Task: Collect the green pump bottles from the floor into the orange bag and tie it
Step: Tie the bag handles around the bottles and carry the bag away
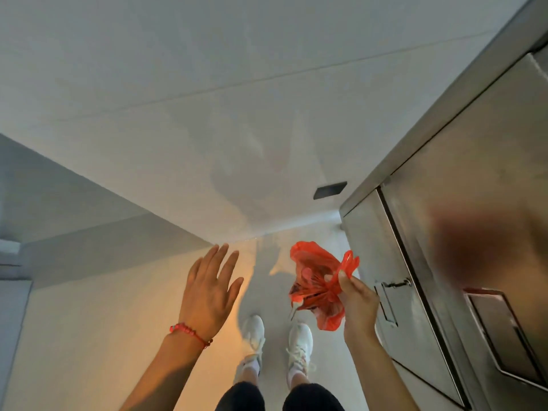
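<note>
My right hand [357, 301] pinches the crumpled orange bag [318, 284] by its gathered top, holding it in the air above my right shoe. The bag hangs bunched and looks small; what is inside it cannot be made out. My left hand [209, 290] is raised beside it at the left, palm down, fingers spread, holding nothing. A red bead bracelet sits on the left wrist. No green pump bottles are in sight on the floor.
I stand in white shoes [253, 332] on a pale floor [89, 336] facing a white wall [207, 129]. A steel cabinet [444, 247] with doors and a latch rises close on the right. A small dark plate [329, 190] is on the wall.
</note>
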`<state>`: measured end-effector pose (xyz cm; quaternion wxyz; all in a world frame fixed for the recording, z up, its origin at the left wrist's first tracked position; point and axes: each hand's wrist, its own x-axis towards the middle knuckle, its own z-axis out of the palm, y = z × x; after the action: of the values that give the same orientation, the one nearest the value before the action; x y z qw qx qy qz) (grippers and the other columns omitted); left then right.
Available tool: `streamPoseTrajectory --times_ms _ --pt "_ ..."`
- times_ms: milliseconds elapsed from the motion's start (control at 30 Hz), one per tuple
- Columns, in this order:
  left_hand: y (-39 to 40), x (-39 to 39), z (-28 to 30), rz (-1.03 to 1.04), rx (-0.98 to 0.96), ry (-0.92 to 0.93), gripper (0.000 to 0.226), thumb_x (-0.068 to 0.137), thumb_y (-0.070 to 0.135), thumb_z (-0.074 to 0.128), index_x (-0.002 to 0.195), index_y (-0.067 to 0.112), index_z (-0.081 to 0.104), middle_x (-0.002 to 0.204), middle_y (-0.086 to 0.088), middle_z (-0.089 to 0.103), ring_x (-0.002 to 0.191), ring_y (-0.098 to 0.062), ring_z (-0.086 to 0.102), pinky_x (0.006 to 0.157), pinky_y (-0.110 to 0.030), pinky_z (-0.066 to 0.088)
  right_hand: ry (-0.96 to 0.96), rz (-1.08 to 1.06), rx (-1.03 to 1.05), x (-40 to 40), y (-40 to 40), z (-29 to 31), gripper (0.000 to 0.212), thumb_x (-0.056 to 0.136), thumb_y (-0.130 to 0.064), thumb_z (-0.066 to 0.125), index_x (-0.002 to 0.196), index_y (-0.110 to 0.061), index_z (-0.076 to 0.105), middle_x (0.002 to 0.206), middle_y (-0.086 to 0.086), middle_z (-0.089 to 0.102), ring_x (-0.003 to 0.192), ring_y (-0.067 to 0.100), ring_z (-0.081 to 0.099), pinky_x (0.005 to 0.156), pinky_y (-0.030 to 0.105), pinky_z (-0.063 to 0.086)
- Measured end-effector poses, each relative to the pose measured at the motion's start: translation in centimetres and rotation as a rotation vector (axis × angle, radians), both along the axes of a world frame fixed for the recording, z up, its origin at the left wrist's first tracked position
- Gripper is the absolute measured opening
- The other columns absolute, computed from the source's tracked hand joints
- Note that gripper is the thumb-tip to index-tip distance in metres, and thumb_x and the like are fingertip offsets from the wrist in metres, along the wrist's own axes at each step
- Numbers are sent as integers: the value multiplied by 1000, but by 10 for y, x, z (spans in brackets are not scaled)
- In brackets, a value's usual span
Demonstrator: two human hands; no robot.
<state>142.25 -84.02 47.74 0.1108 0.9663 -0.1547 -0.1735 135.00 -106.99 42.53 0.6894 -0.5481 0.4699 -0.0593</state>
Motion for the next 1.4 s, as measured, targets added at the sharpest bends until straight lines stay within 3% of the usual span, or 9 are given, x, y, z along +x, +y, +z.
streamPoseTrajectory --times_ms 233,367,500,667,733,800,967,1167,1400 --pt "-6 41 -123 -44 -23 -25 62 94 46 17 120 4 55 125 -22 57 117 -41 51 91 -55 43 -29 -63 -34 34 -7 -125 11 82 -9 65 81 -1 71 61 -6 72 63 5 67 57 10 48" --pt "-6 43 -193 -45 -8 -12 64 94 46 16 120 2 55 125 -23 57 116 -42 51 91 -56 41 -29 -75 -10 48 -15 -195 11 82 -9 64 74 -9 72 60 -7 72 66 9 68 63 17 49" --pt "-4 40 -251 -48 -2 -8 57 93 41 26 120 0 55 124 -25 56 117 -43 50 92 -56 41 -60 -92 15 59 -22 -251 30 84 -5 62 60 -19 72 55 -9 70 60 6 67 57 13 49" --pt "-4 48 -308 -28 1 -9 58 94 42 25 120 -1 54 124 -27 55 117 -44 50 92 -56 41 -81 -124 64 83 -32 -305 23 83 -4 62 63 -11 71 55 -5 70 62 16 66 64 24 51" --pt "-5 53 -326 -26 -1 -13 54 92 38 31 120 -2 54 125 -27 55 118 -44 49 92 -56 41 -97 -137 90 91 -33 -321 33 84 -3 62 54 -15 71 54 -5 69 57 13 67 60 23 52" --pt "-4 57 -341 -27 -1 -21 51 89 34 35 121 -1 53 126 -26 54 119 -43 47 93 -54 41 -102 -117 74 98 -33 -332 34 84 -4 61 54 -16 71 54 -4 70 62 17 67 67 27 53" --pt "-1 61 -364 -16 16 -8 51 89 35 34 121 0 53 127 -25 54 120 -41 47 95 -52 40 -121 -86 59 107 -36 -346 16 86 -6 60 72 -3 68 56 -4 70 59 13 67 58 21 53" --pt "-8 57 -369 15 45 61 66 93 48 15 121 3 54 126 -23 55 118 -42 50 91 -56 42 -58 -28 -61 103 -45 -352 19 86 -12 60 69 -9 69 58 -7 71 75 22 66 79 32 52" --pt "-24 50 -367 0 10 96 68 93 48 12 119 2 55 126 -24 55 117 -43 50 89 -57 44 -33 -5 -111 98 -50 -350 15 86 -13 61 75 -15 70 61 -12 71 86 25 66 80 29 51"
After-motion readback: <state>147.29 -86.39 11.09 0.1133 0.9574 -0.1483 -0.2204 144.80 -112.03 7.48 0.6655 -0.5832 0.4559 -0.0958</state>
